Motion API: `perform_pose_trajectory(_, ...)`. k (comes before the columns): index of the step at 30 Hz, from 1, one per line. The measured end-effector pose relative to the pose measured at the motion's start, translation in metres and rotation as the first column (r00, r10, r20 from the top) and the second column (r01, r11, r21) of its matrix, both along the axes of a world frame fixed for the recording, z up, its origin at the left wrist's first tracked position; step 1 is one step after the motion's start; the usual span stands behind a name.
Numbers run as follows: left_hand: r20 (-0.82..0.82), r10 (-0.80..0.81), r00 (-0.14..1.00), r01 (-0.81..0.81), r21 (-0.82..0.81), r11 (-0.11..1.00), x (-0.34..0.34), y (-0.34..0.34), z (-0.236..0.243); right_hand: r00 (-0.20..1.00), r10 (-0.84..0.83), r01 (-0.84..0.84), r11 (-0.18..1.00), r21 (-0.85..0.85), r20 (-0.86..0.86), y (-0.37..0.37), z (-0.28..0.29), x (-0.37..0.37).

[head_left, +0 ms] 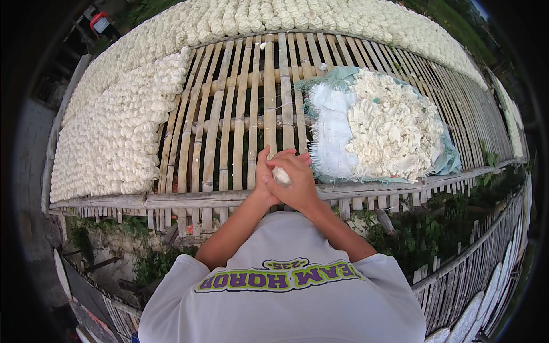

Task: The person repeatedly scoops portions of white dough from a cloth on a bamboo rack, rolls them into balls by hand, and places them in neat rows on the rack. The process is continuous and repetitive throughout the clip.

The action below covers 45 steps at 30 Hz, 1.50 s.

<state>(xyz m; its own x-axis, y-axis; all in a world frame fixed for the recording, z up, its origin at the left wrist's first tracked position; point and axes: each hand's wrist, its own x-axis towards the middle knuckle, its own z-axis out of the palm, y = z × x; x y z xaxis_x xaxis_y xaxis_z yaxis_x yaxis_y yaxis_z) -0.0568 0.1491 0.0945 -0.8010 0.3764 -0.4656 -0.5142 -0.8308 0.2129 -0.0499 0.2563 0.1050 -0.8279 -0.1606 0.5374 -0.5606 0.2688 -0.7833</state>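
My left hand (265, 177) and my right hand (298, 180) are pressed together over the bamboo rack's front edge, closed around a small off-white lump (281, 175) that shows between them. Just to their right, a heap of white, crumbly pieces (392, 128) lies on a pale woven sack (329, 131) with frayed edges and green-blue material underneath. The slatted bamboo rack (239, 114) spreads out in front of me, with gaps between its strips.
Dense rows of white lumps (108, 137) cover the rack's left side and far edge (286, 14). A rough pole (171, 201) runs along the near edge. Below are plants and more bamboo fencing (457, 263). A red and grey object (100, 23), unclear, stands at the far left.
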Motion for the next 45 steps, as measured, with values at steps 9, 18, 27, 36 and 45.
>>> perform_pose_trajectory(9, -0.034, 0.078, 0.996, -0.077, 0.042, 0.996, 0.006, 0.014, 0.000, 0.997, -0.014, 0.018, 0.998, -0.066, 0.069, 0.002, -0.009, -0.008)
perform_pose_trajectory(18, -0.289, -0.137, 0.947, 0.195, 0.181, 0.964, 0.006, -0.002, 0.005, 0.994, 0.072, -0.074, 0.997, -0.023, -0.087, 0.010, 0.011, -0.004)
perform_pose_trajectory(27, -0.095, 0.101, 0.990, -0.097, 0.045, 0.994, 0.010, 0.011, 0.005, 1.000, -0.004, 0.004, 1.000, -0.022, -0.007, -0.002, 0.006, -0.005)
perform_pose_trajectory(36, -0.044, 0.028, 0.999, -0.023, 0.106, 0.994, 0.002, 0.007, 0.000, 0.992, 0.093, -0.089, 0.995, -0.048, 0.081, 0.002, 0.012, -0.013)
perform_pose_trajectory(45, -0.285, -0.159, 0.945, 0.219, 0.194, 0.956, -0.006, -0.014, 0.002, 0.991, 0.096, -0.104, 0.991, -0.085, -0.090, -0.004, 0.017, -0.007)
